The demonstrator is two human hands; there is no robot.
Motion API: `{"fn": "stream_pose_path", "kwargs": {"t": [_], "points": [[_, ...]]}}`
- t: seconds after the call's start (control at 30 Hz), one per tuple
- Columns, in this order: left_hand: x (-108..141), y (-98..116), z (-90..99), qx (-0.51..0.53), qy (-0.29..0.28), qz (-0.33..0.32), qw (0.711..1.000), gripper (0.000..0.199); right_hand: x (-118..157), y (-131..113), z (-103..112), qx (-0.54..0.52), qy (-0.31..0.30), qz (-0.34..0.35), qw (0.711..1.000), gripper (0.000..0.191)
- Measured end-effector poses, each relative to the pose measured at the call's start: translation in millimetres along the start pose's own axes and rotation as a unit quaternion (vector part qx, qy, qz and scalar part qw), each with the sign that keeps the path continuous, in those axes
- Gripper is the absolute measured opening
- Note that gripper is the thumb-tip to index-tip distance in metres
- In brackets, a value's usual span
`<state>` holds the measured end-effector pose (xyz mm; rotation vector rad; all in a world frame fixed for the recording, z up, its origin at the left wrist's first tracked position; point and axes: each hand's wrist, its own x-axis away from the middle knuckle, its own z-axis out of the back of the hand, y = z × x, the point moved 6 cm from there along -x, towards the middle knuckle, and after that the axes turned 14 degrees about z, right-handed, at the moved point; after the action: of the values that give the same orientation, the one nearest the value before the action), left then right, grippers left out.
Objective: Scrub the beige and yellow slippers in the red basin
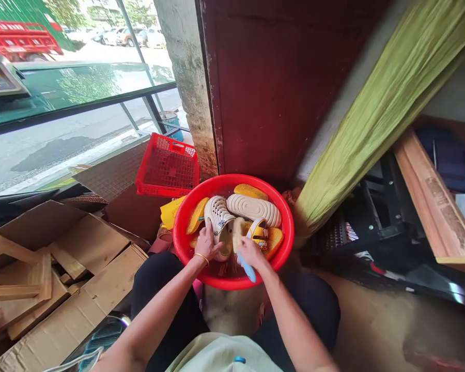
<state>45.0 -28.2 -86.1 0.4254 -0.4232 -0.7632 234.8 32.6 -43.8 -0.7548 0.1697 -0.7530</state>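
Observation:
In a red basin (pixel 290 232) between my knees lies a beige clog (pixel 216 209) with holes across its top. My left hand (pixel 207 244) grips the clog at its side near the heel opening. My right hand (pixel 251 252) is closed round a scrub brush (pixel 247 268) with a blue handle, its pale head beside the clog. Another beige shoe (pixel 253 206) rests sole up at the back of the basin. Yellow slippers (pixel 197 214) lie around them, one with a white and yellow strap (pixel 258 232) close to my right hand.
A red plastic crate (pixel 170 160) stands behind the basin to the left. Flattened cardboard (pixel 101 284) and wood pieces (pixel 42 274) lie at left. A maroon door (pixel 271 93) is ahead. A yellow-green curtain (pixel 364 113) hangs at right, near a wooden board (pixel 436 196).

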Motion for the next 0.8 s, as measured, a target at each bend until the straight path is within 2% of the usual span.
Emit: {"fn": "stream_pose_path", "kwargs": {"t": [0.1, 0.17, 0.27, 0.4, 0.5, 0.63, 0.8], "points": [[5, 0, -4.0, 0.011, -0.011, -0.002, 1.000, 0.096, 4, 6, 22, -0.003, 0.109, 0.036, 0.993, 0.047], [7, 1, 1.7, -0.009, 0.003, 0.005, 1.000, 0.091, 8, 3, 28, 0.009, 0.160, 0.082, 0.984, 0.049], [12, 6, 15.9, -0.073, 0.054, -0.024, 0.996, 0.082, 8, -11, 14, 0.058, 0.122, 0.124, 0.983, 0.051], [26, 9, 20.8, -0.115, 0.101, -0.083, 0.985, 0.076, -13, -29, -10, 0.140, 0.019, 0.083, 0.986, 0.054], [34, 5, 18.3, -0.088, 0.116, -0.109, 0.983, 0.074, -43, -36, -6, 0.144, 0.008, 0.023, 0.989, 0.051], [36, 0, 20.8, -0.050, 0.119, -0.127, 0.984, 0.073, -81, -39, 6, 0.115, 0.022, 0.010, 0.993, 0.045], [33, -8, 30.1, 0.004, 0.084, -0.123, 0.989, 0.074, -91, -30, 7, 0.107, -0.001, 0.015, 0.994, 0.038]]}}
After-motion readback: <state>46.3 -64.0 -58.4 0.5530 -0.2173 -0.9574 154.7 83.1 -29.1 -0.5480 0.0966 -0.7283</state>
